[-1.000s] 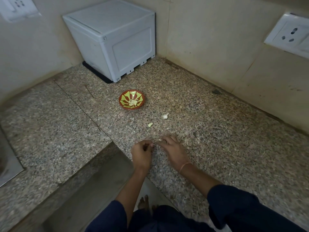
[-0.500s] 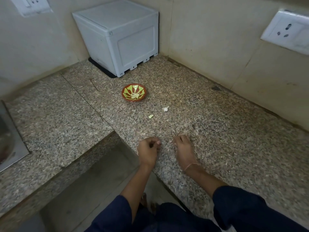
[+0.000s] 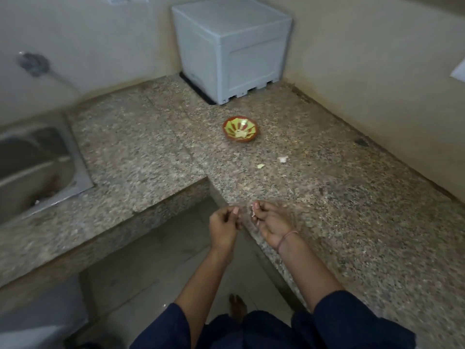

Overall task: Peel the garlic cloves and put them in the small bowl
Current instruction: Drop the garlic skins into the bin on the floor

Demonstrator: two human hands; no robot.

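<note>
Head view: both hands over the counter (image 3: 339, 222) edge, close but apart; right hand (image 3: 273, 222) curled, fingertips pinching pale garlic (image 3: 253, 212); left hand (image 3: 222, 226) curled, thumb against forefinger, blurred, cannot tell whether it holds anything. Bowl (image 3: 241, 140) farther back on the counter, pale pieces inside; scrap (image 3: 260, 166) and second scrap (image 3: 282, 159) between bowl and hands; grey box (image 3: 234, 46) in the corner; sink (image 3: 37, 159) at left.

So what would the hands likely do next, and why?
Probably bring the left hand across to pull skin off the pale garlic piece pinched by the right hand. White flakes hang from it, so it looks only half peeled, and the small bowl sits farther back on the counter.
</note>
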